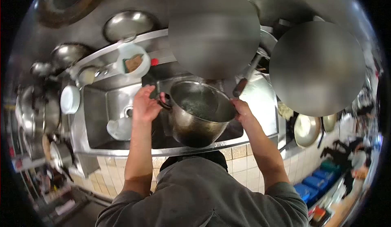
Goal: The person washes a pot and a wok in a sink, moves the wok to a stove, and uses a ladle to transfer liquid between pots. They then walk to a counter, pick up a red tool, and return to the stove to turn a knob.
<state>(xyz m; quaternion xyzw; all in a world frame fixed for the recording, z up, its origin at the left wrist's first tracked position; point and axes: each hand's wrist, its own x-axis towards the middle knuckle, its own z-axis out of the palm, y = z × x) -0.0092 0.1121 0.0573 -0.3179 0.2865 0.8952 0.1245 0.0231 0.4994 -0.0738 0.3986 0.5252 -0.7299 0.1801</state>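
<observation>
A large metal pot point(195, 125) with a darkened base is held tilted over the right basin of a steel sink point(163, 150), its open mouth facing up and away from me. The inside looks wet and dull. At the pot's left side my left hand point(146, 105) is by the dark handle, some fingers spread and others curled at it; its exact hold is unclear. On the opposite rim my right hand point(243, 110) has its fingers closed round the edge. A white item point(119, 128) lies in the left basin.
Behind the left basin a white container point(142, 67) holds sponges. White bowls point(70, 99) stand at the sink's left edge. A brown-handled tool point(240, 87) lies right of the pot. Pans point(307, 130) are at the right. Two blurred discs hide the upper right.
</observation>
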